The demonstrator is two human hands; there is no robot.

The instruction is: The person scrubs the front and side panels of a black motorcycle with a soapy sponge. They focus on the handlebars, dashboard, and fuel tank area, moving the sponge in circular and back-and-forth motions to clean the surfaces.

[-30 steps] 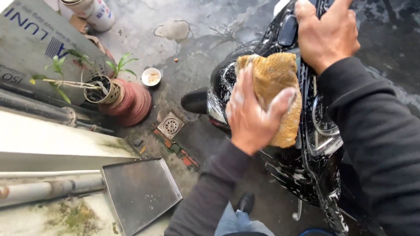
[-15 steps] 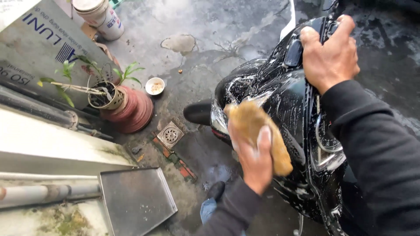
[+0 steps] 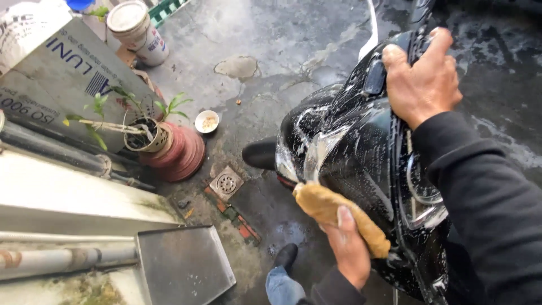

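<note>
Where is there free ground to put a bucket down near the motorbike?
The wet concrete between the paint tub, the small bowl and the motorbike's front is bare. It is crowded around the potted plant, the floor drain and the metal tray.

Your left hand (image 3: 350, 251) has open wet floor (image 3: 282, 73) to its left, down to the drain (image 3: 227, 183). Farther left, the potted plant (image 3: 148, 133), small bowl (image 3: 206, 121) and metal tray (image 3: 183, 265) crowd the wall. To its right the scooter (image 3: 361, 152) blocks the way. Ahead of the front wheel (image 3: 258, 153), the floor lies open up to the bucket (image 3: 137, 31).
</note>
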